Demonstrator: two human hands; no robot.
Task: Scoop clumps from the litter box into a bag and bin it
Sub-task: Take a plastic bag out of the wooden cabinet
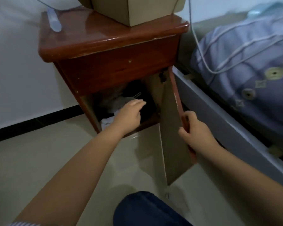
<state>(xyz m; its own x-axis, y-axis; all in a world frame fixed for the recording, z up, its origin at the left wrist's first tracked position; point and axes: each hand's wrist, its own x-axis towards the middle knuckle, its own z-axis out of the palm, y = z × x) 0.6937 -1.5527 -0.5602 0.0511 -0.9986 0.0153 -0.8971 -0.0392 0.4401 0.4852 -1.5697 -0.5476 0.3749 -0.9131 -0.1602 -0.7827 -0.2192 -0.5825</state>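
A red-brown wooden bedside cabinet (114,39) stands against the wall with its lower door (171,128) swung open to the right. My right hand (196,134) grips the door's outer edge. My left hand (129,115) reaches into the dark compartment with fingers stretched forward, just above a heap of crumpled plastic bags (111,101), some grey and some white. It holds nothing. No litter box or scoop is in view.
A cardboard box (131,8) sits on the cabinet top beside a clear plastic bottle (54,20). A bed frame (227,124) with a bluish quilt (245,66) and a white cable runs along the right. My knee (147,209) is low in view on the tiled floor.
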